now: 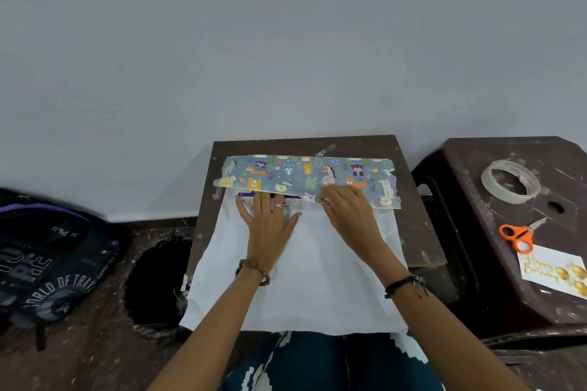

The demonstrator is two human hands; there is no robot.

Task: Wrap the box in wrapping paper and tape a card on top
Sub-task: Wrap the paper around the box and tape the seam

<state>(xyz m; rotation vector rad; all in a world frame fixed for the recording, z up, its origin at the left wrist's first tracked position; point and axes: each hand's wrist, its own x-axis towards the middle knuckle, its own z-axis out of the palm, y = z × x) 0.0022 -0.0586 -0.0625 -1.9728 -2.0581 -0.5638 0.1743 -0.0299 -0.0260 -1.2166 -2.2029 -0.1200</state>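
Folding paper over the box
Left hand [270,219] lies flat, fingers spread, on the box [297,202]; right hand [347,209] pinches the wrapping paper [305,173] edge on the counter [409,222].

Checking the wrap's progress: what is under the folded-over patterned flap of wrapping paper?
A strip of the box shows below the flap; the rest is covered by paper and both hands.

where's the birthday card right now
In the head view, the birthday card lies on the dark stool at far right, just below the orange scissors.
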